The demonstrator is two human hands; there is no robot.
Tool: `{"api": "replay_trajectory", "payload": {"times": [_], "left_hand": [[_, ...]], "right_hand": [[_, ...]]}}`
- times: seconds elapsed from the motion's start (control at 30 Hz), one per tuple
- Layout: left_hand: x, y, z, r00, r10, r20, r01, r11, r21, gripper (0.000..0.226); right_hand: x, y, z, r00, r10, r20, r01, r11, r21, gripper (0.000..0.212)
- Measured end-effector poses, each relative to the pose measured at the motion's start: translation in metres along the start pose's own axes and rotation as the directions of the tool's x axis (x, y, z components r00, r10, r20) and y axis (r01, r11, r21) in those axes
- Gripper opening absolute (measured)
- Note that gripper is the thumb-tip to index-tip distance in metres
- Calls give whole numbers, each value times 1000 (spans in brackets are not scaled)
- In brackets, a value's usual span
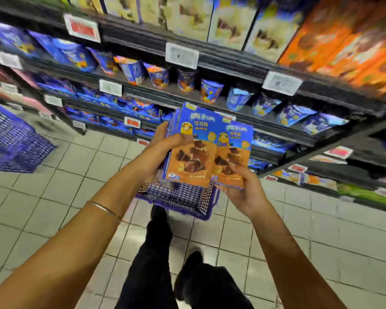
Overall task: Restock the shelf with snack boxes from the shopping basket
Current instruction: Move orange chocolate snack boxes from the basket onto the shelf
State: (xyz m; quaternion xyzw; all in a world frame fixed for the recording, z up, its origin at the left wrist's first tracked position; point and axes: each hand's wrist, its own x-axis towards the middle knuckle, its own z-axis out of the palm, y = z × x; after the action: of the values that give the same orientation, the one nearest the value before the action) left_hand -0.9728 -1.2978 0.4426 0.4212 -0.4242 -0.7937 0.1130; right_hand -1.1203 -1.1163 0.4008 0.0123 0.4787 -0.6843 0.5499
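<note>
**Both hands loaded, boxes over the basket, nothing shelved yet**

We log the left hand gripping a stack of snack boxes, thumb curled over the front face and fingers behind. We cannot tell how many boxes are in the stack; only edges show at its left side. The right hand holds a single box by its lower end, thumb on the front and fingers underneath. That box overlaps the stack's right edge and touches it. All the boxes are in the air just above the shopping basket, which stands on the tiled floor in front of the person's feet. The shelf is beyond, with snack cups standing in a row. A second basket sits off to the left.

Risks, our call:
- The stack is held one-handed, so the rear boxes could slide out and drop into the basket or onto the tiles.
- The single box is held low, so it could tip when lifted.
- The cups stand near the front lip, so reaching in could knock one off.
- The shelves are blurred and we cannot pick out the matching slot, so misplacing is possible.
</note>
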Motion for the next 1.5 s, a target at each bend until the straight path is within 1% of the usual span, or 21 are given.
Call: {"api": "replay_trajectory", "payload": {"times": [0.07,0.13,0.2,0.27,0.33,0.4,0.47,0.57,0.63,0.7,0.73,0.87,0.9,1.0,1.13,1.17,1.2,1.27,1.3,1.4,1.5], "left_hand": [[-28,20,19,999,39,25,-38,998,-42,108],[-52,38,37,997,62,36,-60,997,-55,98],[-70,51,53,994,100,41,-98,993,-59,91],[-87,65,67,987,149,54,-146,988,-53,89],[-101,81,76,979,193,68,-191,981,-35,87],[-116,100,84,966,239,100,-239,971,-15,85],[-128,123,91,947,289,138,-291,957,-10,87],[-140,155,102,921,341,190,-339,940,-45,85],[-146,178,111,897,364,251,-358,931,-71,74],[-151,198,119,865,396,308,-381,918,-110,57],[-154,206,123,852,413,322,-393,910,-129,54],[-163,247,134,792,487,368,-459,873,-167,57],[-163,256,135,778,502,377,-471,864,-180,62],[-163,287,138,741,557,375,-519,829,-207,81],[-162,329,135,652,640,407,-591,765,-256,117],[-161,338,133,638,652,409,-599,755,-268,115],[-160,349,130,617,663,424,-606,744,-281,102],[-160,370,125,589,675,444,-621,730,-286,66],[-159,380,123,586,678,444,-627,726,-281,59],[-155,409,114,559,697,449,-654,703,-278,65],[-148,433,100,519,727,449,-696,665,-271,54]], "right_hand": [[-31,-25,9,999,-30,45,31,999,-9,25],[-55,-47,14,995,-66,78,68,997,-21,25],[-70,-64,19,989,-122,89,126,991,-43,31],[-85,-81,26,977,-201,73,206,975,-76,24],[-96,-98,34,954,-293,67,298,950,-96,15],[-112,-118,44,928,-364,85,369,928,-56,9],[-128,-141,55,899,-419,130,424,906,-8,12],[-148,-175,76,858,-479,186,486,874,10,14],[-158,-198,91,824,-524,215,534,845,13,21],[-166,-219,103,793,-559,243,577,817,-3,19],[-170,-228,110,780,-570,258,590,807,-4,18],[-176,-267,135,720,-629,294,667,744,-38,22],[-177,-275,143,704,-640,308,687,724,-63,24],[-176,-297,167,665,-669,332,735,665,-133,34],[-169,-320,206,599,-715,360,796,582,-169,41],[-167,-324,216,573,-731,370,817,545,-190,45],[-164,-329,228,546,-750,374,837,503,-213,49],[-158,-338,251,504,-781,369,863,442,-245,59],[-155,-342,262,492,-789,368,869,422,-257,63],[-145,-356,289,480,-800,360,873,395,-285,68],[-135,-368,310,472,-802,366,872,363,-329,67]]}}
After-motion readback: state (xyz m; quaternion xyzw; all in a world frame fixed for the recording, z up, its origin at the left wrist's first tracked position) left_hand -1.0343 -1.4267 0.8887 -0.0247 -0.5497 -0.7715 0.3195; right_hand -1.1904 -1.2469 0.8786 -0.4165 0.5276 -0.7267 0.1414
